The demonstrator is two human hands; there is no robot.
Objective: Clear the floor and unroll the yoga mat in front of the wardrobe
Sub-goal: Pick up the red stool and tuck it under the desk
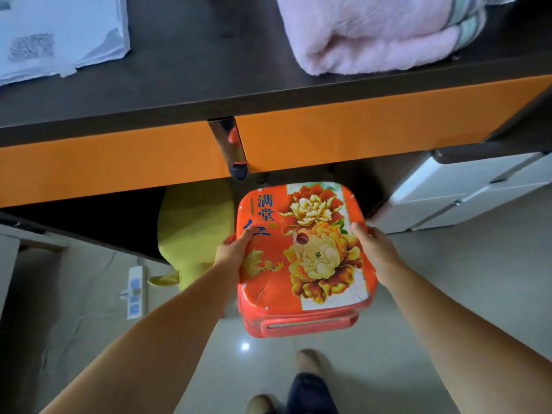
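A red plastic stool with a flower print and blue characters on its square seat is below me, in front of the desk. My left hand grips the seat's left edge, thumb on top. On the right edge my right hand holds it the same way. The stool's far side sits just under the desk's orange front. Whether its legs touch the tiled floor I cannot tell. No yoga mat or wardrobe is in view.
A dark desk top carries white papers and a folded pink blanket. Under the desk sits a yellow-green cushion. A white power strip lies on the floor at left. White drawers stand right. My feet are below.
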